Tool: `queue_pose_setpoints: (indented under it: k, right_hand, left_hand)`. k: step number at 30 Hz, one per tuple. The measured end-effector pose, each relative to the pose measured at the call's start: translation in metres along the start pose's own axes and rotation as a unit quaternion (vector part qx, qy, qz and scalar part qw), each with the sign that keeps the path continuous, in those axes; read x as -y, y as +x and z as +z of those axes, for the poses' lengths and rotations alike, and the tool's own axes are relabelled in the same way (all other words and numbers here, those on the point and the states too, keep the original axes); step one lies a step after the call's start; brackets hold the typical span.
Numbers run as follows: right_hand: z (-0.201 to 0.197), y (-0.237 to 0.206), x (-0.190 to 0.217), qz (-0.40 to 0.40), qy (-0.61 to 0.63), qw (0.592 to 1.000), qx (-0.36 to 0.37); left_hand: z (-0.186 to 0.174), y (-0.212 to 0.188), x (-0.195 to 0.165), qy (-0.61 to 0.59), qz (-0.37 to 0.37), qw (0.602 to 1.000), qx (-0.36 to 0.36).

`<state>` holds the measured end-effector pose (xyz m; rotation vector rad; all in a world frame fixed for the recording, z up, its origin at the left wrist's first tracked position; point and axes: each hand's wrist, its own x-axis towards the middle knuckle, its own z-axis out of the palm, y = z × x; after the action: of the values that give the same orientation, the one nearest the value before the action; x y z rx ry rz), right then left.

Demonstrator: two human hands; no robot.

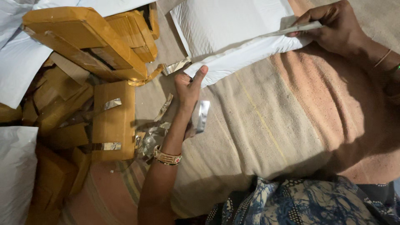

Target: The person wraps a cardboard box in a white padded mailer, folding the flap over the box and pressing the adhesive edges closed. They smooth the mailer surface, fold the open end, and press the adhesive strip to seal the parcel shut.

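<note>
Left hand (pixel 188 85) pinches near corner of white mailer (pixel 233 31), thumb up against edge. Right hand (pixel 335 25) grips mailer's flap strip (pixel 298 28) at far end. Mailer lies flat on striped cloth (pixel 271 121). Brown boxes (pixel 96 41) piled at left, foil strips (pixel 162 121) scattered beside wrist.

Both hands (pixel 189 85) (pixel 333 25) outstretched — fingers pinched shut.

Gold bracelet (pixel 167 158) on left wrist, thin bangles (pixel 385 60) on right, blue-patterned garment (pixel 304 202).
</note>
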<state>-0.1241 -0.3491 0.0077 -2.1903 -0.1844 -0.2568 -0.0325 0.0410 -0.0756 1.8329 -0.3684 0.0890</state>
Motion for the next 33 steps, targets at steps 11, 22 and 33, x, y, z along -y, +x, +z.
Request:
queue_pose_setpoints:
  k: [11, 22, 33]
  right_hand:
    - [0.008, 0.006, 0.004, 0.039, 0.026, 0.999, -0.017]
    - [-0.007, -0.019, 0.051, -0.028, 0.084, 0.991, 0.100]
    - [-0.011, -0.026, 0.035, -0.236, 0.041, 0.968, 0.073]
  left_hand:
    - [-0.001, -0.011, -0.044, -0.068, -0.006, 0.998, -0.016]
    - [-0.014, -0.022, -0.035, -0.069, -0.026, 0.995, 0.062]
    - [-0.026, -0.040, -0.063, 0.138, 0.357, 0.903, 0.194]
